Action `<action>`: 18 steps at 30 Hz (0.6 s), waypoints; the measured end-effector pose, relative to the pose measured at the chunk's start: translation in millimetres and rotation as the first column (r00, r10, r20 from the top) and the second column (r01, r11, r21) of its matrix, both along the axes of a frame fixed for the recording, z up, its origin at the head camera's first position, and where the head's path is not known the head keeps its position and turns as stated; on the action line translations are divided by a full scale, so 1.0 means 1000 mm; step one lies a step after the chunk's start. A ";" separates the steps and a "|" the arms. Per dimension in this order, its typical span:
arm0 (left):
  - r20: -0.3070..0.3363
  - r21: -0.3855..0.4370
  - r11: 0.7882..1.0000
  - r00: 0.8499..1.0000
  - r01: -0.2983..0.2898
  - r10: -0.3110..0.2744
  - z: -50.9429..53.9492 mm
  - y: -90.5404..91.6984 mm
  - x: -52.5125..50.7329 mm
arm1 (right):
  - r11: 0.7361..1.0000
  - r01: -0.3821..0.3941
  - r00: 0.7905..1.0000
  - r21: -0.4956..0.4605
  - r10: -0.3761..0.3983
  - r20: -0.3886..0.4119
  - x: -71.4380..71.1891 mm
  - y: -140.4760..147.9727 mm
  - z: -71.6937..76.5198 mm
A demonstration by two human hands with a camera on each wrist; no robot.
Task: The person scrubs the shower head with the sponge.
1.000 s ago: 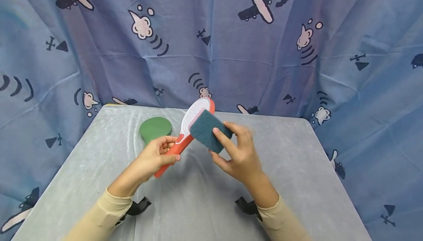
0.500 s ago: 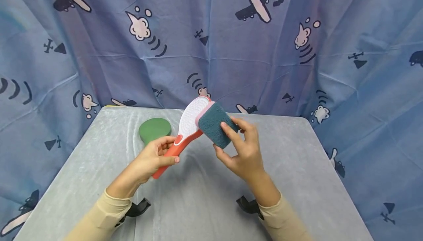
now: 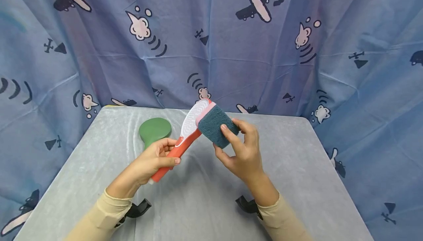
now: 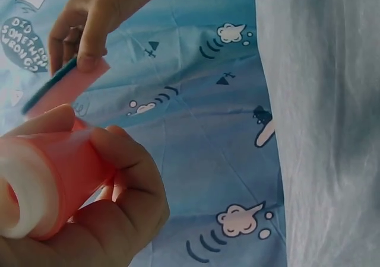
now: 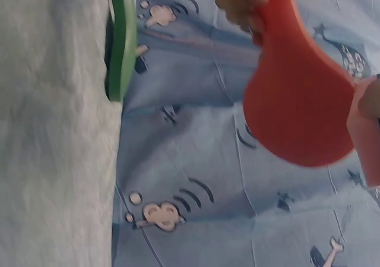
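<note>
Above the surface (image 3: 290,153), its face toward the far edge, the red shower head (image 3: 186,142) seemed light, stiff, perhaps slick; the left hand (image 3: 150,162) gripped its handle, probably the best hold. The right hand (image 3: 243,152) pinched a soft-looking sponge (image 3: 214,125).

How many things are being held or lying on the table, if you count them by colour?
Red and white: 1, the shower head in the left hand
Teal and pink: 1, the sponge in the right hand
Green: 1, the round-headed object on the table
Total: 3
</note>
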State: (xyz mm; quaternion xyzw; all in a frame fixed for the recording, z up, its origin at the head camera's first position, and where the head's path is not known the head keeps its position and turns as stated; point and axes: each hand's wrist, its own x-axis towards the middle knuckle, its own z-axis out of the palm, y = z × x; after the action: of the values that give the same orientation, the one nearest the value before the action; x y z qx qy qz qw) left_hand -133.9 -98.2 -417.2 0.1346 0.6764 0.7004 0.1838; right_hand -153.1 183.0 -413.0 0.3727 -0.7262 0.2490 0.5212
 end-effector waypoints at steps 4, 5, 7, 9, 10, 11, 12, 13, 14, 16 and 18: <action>0.013 0.027 1.000 1.000 -0.007 0.006 0.000 0.001 0.001 | 0.984 -0.042 0.996 0.171 0.055 -0.067 0.002 -0.010 -0.006; 0.016 0.030 0.999 1.000 -0.010 0.010 0.000 0.001 0.001 | 0.978 -0.046 0.995 0.204 0.063 -0.078 0.002 -0.012 -0.007; 0.029 0.027 0.999 0.999 -0.023 0.022 0.000 0.002 0.002 | 0.978 -0.034 0.996 0.206 0.050 -0.077 0.001 -0.011 -0.007; 0.029 0.009 0.999 0.999 -0.041 0.041 0.001 0.002 0.003 | 0.991 -0.002 0.999 0.136 0.008 -0.049 0.000 -0.007 -0.005; 0.027 -0.005 0.999 0.998 -0.053 0.054 0.001 0.002 0.004 | 0.996 0.014 1.000 0.091 -0.012 -0.025 -0.001 -0.005 -0.004; 0.020 -0.020 0.998 0.998 -0.065 0.066 0.001 0.002 0.004 | 0.998 0.029 1.000 0.050 -0.029 0.000 -0.002 -0.002 -0.003; 0.009 -0.034 0.996 0.997 -0.079 0.079 0.001 0.002 0.004 | 0.999 0.044 0.999 0.020 -0.044 0.021 -0.002 0.000 -0.002; -0.003 -0.045 0.995 0.996 -0.093 0.093 0.002 0.002 0.004 | 0.999 0.053 0.998 0.006 -0.053 0.034 -0.002 0.001 -0.001; -0.020 -0.056 0.992 0.994 -0.109 0.108 0.002 0.002 0.004 | 0.999 0.047 0.998 0.007 -0.047 0.041 -0.002 0.002 -0.001; -0.052 -0.074 0.988 0.990 -0.134 0.131 0.002 0.002 0.002 | 0.998 0.011 0.999 0.057 -0.014 0.043 -0.001 0.001 -0.001; -0.074 -0.085 0.984 0.986 -0.156 0.150 0.002 0.001 0.001 | 0.990 -0.032 0.999 0.140 0.026 0.039 0.000 -0.001 -0.002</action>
State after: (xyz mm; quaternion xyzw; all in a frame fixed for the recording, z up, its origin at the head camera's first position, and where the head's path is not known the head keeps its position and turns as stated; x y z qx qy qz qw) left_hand -133.4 -97.0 -415.3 0.0973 0.7215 0.6762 0.1123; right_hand -153.2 181.9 -415.4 0.4144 -0.7460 0.2114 0.4765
